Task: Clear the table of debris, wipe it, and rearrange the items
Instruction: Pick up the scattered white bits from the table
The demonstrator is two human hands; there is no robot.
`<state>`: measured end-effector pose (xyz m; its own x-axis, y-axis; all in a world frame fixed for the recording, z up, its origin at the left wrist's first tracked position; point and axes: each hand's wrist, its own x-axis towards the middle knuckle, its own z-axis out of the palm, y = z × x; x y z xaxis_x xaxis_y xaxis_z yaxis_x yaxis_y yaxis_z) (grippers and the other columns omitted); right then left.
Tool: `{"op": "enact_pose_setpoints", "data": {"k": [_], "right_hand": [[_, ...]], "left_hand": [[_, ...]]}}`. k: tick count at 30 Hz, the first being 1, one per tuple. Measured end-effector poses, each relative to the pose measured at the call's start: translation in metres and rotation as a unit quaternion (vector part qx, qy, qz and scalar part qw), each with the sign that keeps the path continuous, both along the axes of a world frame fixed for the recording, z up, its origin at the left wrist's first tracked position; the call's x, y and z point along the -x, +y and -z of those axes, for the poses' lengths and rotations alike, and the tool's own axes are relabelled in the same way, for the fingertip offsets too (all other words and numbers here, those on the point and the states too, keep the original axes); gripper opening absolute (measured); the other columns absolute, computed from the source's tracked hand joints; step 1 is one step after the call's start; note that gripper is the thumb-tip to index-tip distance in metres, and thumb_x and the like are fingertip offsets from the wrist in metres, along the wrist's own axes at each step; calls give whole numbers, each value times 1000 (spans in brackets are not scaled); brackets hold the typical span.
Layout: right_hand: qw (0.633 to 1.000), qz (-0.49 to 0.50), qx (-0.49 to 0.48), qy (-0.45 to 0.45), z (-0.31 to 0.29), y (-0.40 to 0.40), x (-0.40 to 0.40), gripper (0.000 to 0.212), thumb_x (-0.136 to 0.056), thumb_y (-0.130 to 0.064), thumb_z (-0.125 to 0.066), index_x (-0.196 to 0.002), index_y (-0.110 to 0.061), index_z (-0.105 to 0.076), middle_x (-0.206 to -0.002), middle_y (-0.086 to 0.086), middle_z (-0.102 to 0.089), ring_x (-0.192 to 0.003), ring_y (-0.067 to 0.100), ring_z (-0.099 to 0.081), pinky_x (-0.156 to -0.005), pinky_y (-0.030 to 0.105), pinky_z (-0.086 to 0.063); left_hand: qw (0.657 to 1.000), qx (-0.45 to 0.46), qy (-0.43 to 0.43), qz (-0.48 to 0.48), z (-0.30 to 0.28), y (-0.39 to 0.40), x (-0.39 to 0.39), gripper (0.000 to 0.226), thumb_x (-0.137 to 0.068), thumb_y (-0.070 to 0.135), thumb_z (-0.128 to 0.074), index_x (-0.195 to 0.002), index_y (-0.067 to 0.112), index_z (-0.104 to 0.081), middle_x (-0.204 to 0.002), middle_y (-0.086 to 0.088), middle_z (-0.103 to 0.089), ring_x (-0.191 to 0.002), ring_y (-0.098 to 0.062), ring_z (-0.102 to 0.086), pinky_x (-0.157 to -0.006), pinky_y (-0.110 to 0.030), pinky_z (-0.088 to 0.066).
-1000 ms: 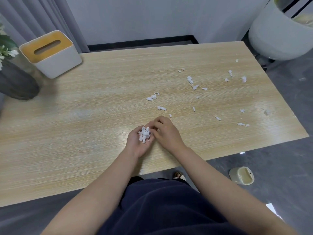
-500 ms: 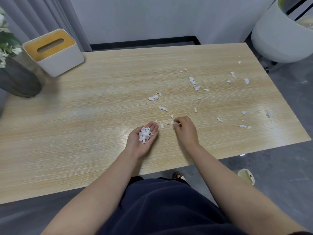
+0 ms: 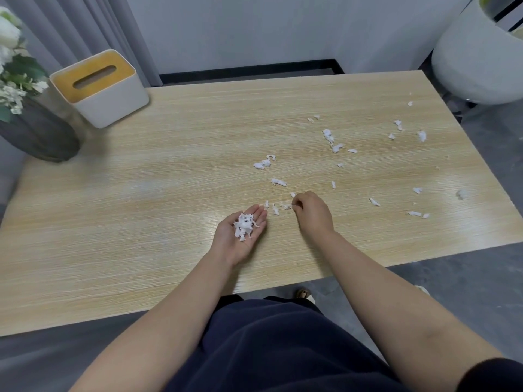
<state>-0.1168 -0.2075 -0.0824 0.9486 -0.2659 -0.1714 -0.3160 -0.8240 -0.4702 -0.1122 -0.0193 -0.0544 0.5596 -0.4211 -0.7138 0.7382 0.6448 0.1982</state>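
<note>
Wooden table (image 3: 169,210) strewn with small white paper scraps (image 3: 329,135).

A long rectangular table (image 3: 169,210) of pale wood-grain laminate carries small torn white paper scraps (image 3: 329,137) strewn across its right half, most thickly toward the middle. At its far left corner stands a white box with a slotted yellow-tan lid (image 3: 102,87), and beside it a dark grey ribbed vase (image 3: 42,134), apparently holding white flowers.
</note>
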Motion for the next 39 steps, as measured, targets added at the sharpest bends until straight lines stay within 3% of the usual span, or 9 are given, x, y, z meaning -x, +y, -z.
{"op": "enact_pose_setpoints", "data": {"k": [6, 17, 23, 29, 32, 35, 39], "right_hand": [[999, 21, -30, -32, -1, 1, 3, 14, -94, -11, -49, -95, -7, -62, -98, 6, -58, -87, 21, -55, -74, 35, -47], [997, -24, -64, -36, -3, 12, 2, 13, -87, -16, -63, -98, -9, -59, -96, 3, -59, -87, 17, -52, -74, 31, -44], [999, -31, -40, -15, 0, 12, -4, 32, -90, -12, -57, -121, -7, -58, -112, 8, -57, -104, 22, -52, -82, 25, -37], [999, -28, -15, -14, 0, 12, -9, 18, -94, -11, -49, -101, -5, -65, -103, 9, -58, -92, 24, -55, -74, 30, -41], [1000, -16, -19, -10, -2, 13, -11, 17, -93, -11, -50, -96, -7, -66, -99, 8, -60, -87, 21, -55, -70, 27, -38], [995, 20, -74, -57, -10, 19, -10, 13, -91, -12, -54, -91, -9, -67, -93, 6, -64, -84, 17, -56, -69, 22, -36], [978, 9, -161, -132, -31, 45, -6, 8, -87, -11, -61, -89, -10, -69, -89, 1, -64, -81, 10, -55, -72, 15, -38]], "left_hand": [[1000, 1, 1, -3, 2, 4, -1, 35, -96, 15, -33, -100, -4, -63, -92, -16, -71, -78, -26, -72, -78, -39, -53], [1000, -10, 2, -9, -1, 9, -5, 36, -96, 15, -32, -100, -4, -62, -91, -16, -71, -78, -26, -71, -77, -38, -54], [1000, -7, 3, -10, -2, 11, -5, 36, -97, 15, -33, -101, -4, -62, -93, -17, -71, -78, -27, -72, -78, -40, -53], [1000, 0, 2, -6, -5, 12, -7, 35, -97, 16, -33, -100, -4, -63, -91, -16, -72, -77, -27, -71, -76, -39, -54], [1000, -1, 5, -1, -6, 11, -8, 36, -97, 15, -32, -99, -4, -62, -90, -16, -72, -86, -27, -68, -76, -38, -54], [1000, 2, 11, -7, -6, 9, -9, 36, -98, 14, -31, -100, -4, -61, -88, -16, -72, -94, -26, -63, -75, -38, -54], [1000, 4, 12, -7, -3, 5, -11, 36, -97, 14, -30, -99, -4, -61, -88, -16, -71, -82, -27, -70, -74, -37, -55]]}}
